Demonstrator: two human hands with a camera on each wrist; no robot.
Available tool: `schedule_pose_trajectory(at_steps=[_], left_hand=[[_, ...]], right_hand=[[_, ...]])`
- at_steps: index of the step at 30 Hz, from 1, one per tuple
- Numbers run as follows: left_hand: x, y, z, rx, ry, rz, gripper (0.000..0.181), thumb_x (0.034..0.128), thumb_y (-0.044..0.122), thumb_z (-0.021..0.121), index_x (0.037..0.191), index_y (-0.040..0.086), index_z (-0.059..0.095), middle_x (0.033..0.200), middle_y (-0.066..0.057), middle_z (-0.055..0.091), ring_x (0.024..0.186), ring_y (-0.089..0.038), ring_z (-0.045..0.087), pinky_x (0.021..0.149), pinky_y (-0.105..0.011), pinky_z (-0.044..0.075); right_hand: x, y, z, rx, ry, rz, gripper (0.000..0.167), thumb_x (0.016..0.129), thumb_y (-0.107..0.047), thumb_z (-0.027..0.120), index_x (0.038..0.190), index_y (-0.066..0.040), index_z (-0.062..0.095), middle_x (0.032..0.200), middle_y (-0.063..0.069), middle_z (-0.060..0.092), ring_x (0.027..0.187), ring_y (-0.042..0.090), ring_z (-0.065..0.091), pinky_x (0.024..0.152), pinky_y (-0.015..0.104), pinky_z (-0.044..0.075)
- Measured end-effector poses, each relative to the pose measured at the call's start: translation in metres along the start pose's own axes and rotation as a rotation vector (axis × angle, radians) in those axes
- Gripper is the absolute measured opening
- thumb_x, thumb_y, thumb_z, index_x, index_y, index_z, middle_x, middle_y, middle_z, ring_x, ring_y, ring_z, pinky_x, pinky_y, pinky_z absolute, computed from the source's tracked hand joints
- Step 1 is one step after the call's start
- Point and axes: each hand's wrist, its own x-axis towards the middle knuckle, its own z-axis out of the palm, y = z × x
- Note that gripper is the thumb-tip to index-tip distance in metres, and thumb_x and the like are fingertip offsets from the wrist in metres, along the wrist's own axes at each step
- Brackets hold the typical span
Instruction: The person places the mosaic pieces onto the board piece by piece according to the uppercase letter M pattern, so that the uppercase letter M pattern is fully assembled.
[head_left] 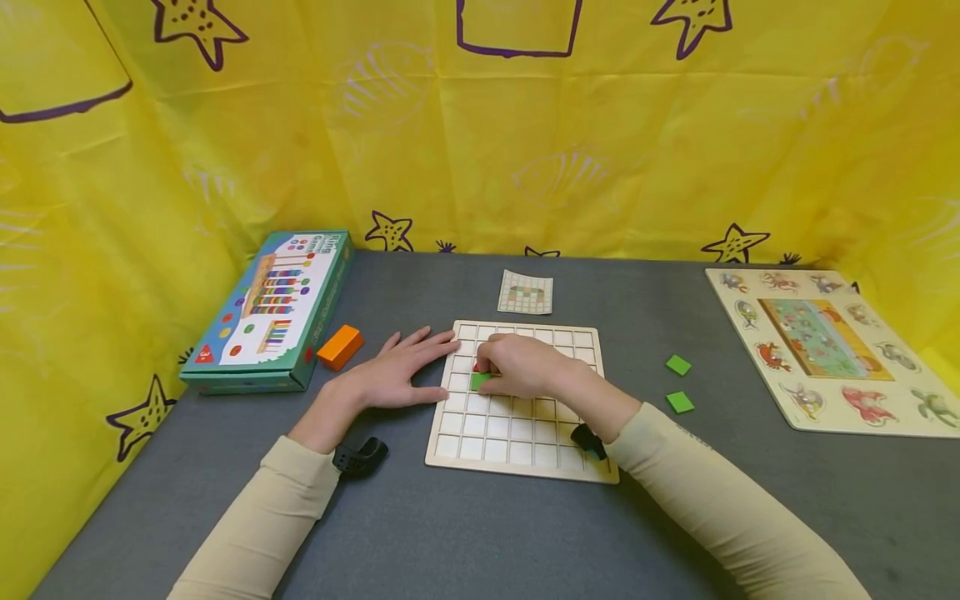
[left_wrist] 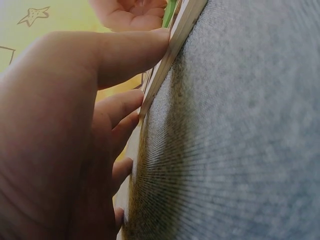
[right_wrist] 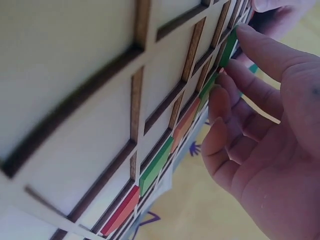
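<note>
A light wooden grid board (head_left: 487,450) lies on the dark table. My left hand (head_left: 397,371) rests beside its left edge with fingers spread; in the left wrist view the thumb touches the board's edge (left_wrist: 167,65). My right hand (head_left: 528,365) is over the upper left of the grid. Its thumb and index finger pinch a green square tile (right_wrist: 229,49) at a cell. In the right wrist view, a red tile (right_wrist: 120,212), another green tile (right_wrist: 156,167) and an orange tile (right_wrist: 184,126) sit in a row of cells. From the head view my right hand hides most of them.
Behind the board lies a small pattern card (head_left: 525,292). Two loose green tiles (head_left: 678,365) are to the right, before a sea-animal puzzle board (head_left: 780,396). On the left stand an orange block (head_left: 341,347) and a game box (head_left: 258,312).
</note>
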Motion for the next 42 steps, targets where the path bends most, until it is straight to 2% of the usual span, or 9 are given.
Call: schedule_pose_trajectory(at_steps=[9,17,25,30,37,42], left_hand=[[0.001,0.0,0.0,-0.003,-0.013,-0.008,0.081,0.0949,0.059,0.059,0.162,0.023,0.029,0.167,0.004,0.019,0.153,-0.032,0.006,0.115,-0.065,0.0],[0.005,0.002,-0.001,0.011,-0.024,-0.016,0.081,0.0953,0.06,0.058,0.162,0.025,0.028,0.167,0.006,0.017,0.153,-0.032,0.007,0.115,-0.065,0.001],[0.004,0.002,-0.003,-0.006,-0.019,-0.004,0.082,0.0947,0.058,0.06,0.162,0.022,0.029,0.167,0.002,0.018,0.153,-0.035,0.007,0.114,-0.067,0.0],[0.001,0.001,-0.003,0.021,-0.016,0.001,0.083,0.0945,0.058,0.061,0.162,0.022,0.028,0.167,0.002,0.019,0.153,-0.035,0.008,0.114,-0.067,0.002],[0.0,0.002,-0.003,0.033,-0.01,0.016,0.083,0.0946,0.061,0.059,0.162,0.023,0.029,0.167,0.003,0.019,0.153,-0.035,0.008,0.114,-0.067,0.004],[-0.002,0.002,-0.003,0.045,0.003,0.022,0.082,0.0946,0.061,0.059,0.161,0.023,0.031,0.166,0.003,0.021,0.153,-0.034,0.01,0.114,-0.066,0.005]], right_hand=[[0.0,0.001,0.0,0.008,0.007,0.01,0.018,0.093,-0.027,0.076,0.1,-0.012,0.069,0.091,-0.001,0.058,0.078,0.013,0.055,0.075,0.031,0.048],[-0.02,0.007,-0.011,0.099,0.051,0.027,0.018,0.095,-0.025,0.074,0.101,-0.009,0.07,0.088,0.0,0.058,0.078,0.015,0.053,0.073,0.031,0.046],[-0.056,0.025,-0.023,0.176,0.12,0.067,0.015,0.094,-0.023,0.075,0.101,-0.011,0.071,0.09,-0.004,0.061,0.083,0.016,0.056,0.078,0.033,0.049],[-0.083,0.039,-0.028,0.208,0.156,0.096,0.013,0.094,-0.021,0.075,0.102,-0.012,0.072,0.09,-0.006,0.062,0.084,0.015,0.057,0.077,0.035,0.05],[-0.12,0.062,-0.036,0.186,0.217,0.131,0.013,0.094,-0.018,0.075,0.103,-0.009,0.073,0.086,-0.007,0.061,0.08,0.014,0.055,0.071,0.034,0.049],[-0.145,0.077,-0.039,0.195,0.255,0.171,0.019,0.095,-0.022,0.074,0.108,-0.008,0.073,0.092,-0.007,0.064,0.084,0.013,0.058,0.074,0.034,0.051]])
